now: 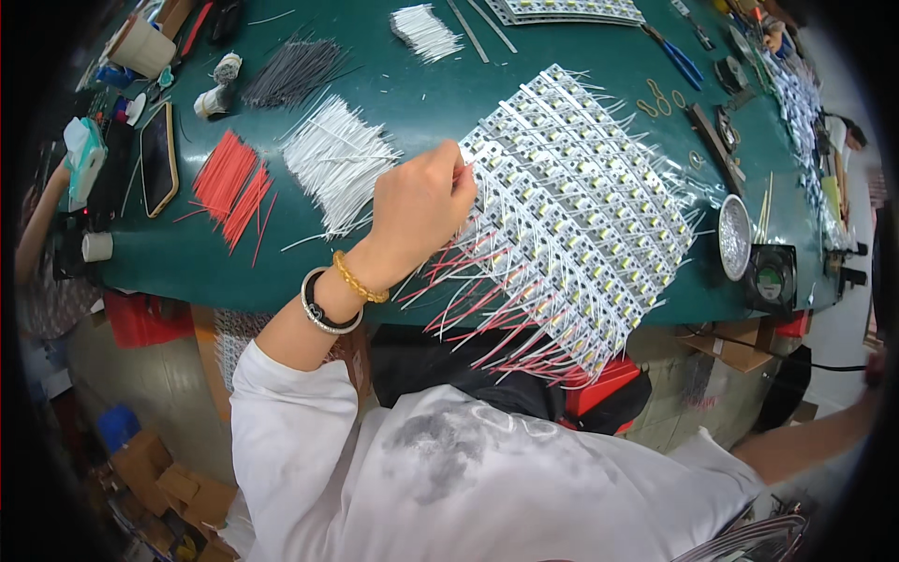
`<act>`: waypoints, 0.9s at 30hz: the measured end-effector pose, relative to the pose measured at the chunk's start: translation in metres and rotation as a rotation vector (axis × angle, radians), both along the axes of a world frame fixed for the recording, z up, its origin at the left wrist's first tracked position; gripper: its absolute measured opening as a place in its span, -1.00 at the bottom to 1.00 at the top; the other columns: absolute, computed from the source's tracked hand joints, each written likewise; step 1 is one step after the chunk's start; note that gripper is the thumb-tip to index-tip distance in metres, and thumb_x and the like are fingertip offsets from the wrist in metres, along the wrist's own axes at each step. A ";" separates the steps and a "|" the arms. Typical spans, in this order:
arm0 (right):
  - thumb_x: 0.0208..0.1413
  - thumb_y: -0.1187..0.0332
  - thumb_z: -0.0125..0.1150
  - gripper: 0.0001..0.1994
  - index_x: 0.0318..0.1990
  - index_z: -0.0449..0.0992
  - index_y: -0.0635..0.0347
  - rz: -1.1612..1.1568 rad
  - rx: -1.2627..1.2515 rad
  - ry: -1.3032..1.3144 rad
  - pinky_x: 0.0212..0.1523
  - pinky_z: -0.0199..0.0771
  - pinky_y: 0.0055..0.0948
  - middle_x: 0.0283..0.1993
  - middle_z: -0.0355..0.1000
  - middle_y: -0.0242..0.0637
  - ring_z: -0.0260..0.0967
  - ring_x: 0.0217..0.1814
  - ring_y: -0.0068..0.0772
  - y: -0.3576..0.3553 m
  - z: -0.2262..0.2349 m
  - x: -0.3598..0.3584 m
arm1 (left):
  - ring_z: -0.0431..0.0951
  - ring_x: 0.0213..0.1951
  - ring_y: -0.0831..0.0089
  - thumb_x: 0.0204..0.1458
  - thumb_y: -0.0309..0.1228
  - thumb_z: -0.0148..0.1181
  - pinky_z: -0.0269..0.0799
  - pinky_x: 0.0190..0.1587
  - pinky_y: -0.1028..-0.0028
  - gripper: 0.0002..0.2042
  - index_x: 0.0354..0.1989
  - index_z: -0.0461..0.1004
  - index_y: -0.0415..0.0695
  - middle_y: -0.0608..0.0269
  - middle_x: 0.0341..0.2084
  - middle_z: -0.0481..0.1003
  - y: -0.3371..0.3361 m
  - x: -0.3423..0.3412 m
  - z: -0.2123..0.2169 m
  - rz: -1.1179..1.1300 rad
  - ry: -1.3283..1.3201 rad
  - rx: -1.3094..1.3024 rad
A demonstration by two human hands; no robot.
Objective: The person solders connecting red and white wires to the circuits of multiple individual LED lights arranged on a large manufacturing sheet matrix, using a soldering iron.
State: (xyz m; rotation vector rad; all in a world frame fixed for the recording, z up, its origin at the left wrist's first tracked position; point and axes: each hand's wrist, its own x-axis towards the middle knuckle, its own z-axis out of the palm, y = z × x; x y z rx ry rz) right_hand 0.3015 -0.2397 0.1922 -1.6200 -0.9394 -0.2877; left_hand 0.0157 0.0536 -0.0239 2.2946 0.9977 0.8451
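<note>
My left hand (423,211) is closed in a fist-like pinch at the left corner of a sheet of small white circuit boards (590,206). Whatever its fingers hold is hidden behind them. The sheet lies slanted, its lower part reaching past the table's near edge. Rows of yellowish components cover it, and thin red and white wires (487,314) stick out along its lower left side. Beside my left hand is a pile of white wires (339,159). My right arm stretches far to the right, where my right hand (873,371) is dark and blurred at the picture's rim.
Red wires (225,183), dark wires (295,72) and a phone (159,159) lie on the green table (243,286). At the right are blue-handled pliers (682,62), a silvery bowl (734,237) and a black fan-like box (772,279). A person's arm (42,220) shows at the left.
</note>
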 end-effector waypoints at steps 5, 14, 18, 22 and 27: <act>0.19 -0.03 0.07 -0.32 0.22 0.15 0.40 0.093 0.023 0.120 -0.69 0.08 -0.59 -0.69 0.12 -0.45 0.02 -0.74 -0.60 -0.044 0.014 0.018 | 0.54 -0.59 0.22 -0.02 -0.40 0.24 0.38 -0.55 0.34 -0.84 -0.49 0.39 -0.17 0.15 -0.67 0.49 -0.001 -0.003 -0.003 0.023 0.016 -0.015; 0.19 -0.04 0.07 -0.33 0.21 0.17 0.39 0.286 0.024 0.392 -0.69 0.08 -0.60 -0.68 0.14 -0.44 0.02 -0.74 -0.60 -0.046 0.014 0.040 | 0.52 -0.62 0.26 -0.03 -0.42 0.23 0.36 -0.57 0.36 -0.84 -0.50 0.37 -0.17 0.16 -0.67 0.48 0.001 -0.002 0.000 0.023 0.007 -0.036; 0.17 -0.11 0.07 -0.30 0.19 0.20 0.38 0.241 0.051 0.503 -0.70 0.07 -0.61 -0.65 0.22 -0.40 0.07 -0.74 -0.61 -0.013 -0.035 -0.011 | 0.51 -0.63 0.28 -0.03 -0.43 0.23 0.35 -0.58 0.38 -0.84 -0.50 0.35 -0.18 0.18 -0.68 0.47 -0.004 0.001 0.008 0.038 0.006 -0.054; 0.06 -0.21 0.15 -0.19 0.14 0.21 0.45 0.536 -0.133 0.808 -0.75 0.07 -0.59 -0.67 0.28 -0.40 0.10 -0.80 -0.61 0.054 -0.109 -0.090 | 0.51 -0.64 0.33 -0.03 -0.47 0.24 0.33 -0.60 0.43 -0.83 -0.51 0.34 -0.18 0.20 -0.69 0.45 -0.002 0.002 0.005 0.023 0.005 -0.089; -0.01 -0.13 0.28 -0.22 0.13 0.27 0.40 0.540 -0.261 0.780 -0.68 0.15 -0.61 -0.39 0.29 -0.38 0.16 -0.72 -0.64 0.054 -0.170 -0.088 | 0.44 -0.69 0.42 -0.03 -0.47 0.26 0.29 -0.61 0.48 -0.81 -0.52 0.33 -0.19 0.24 -0.73 0.41 0.000 -0.004 0.011 0.013 0.040 -0.141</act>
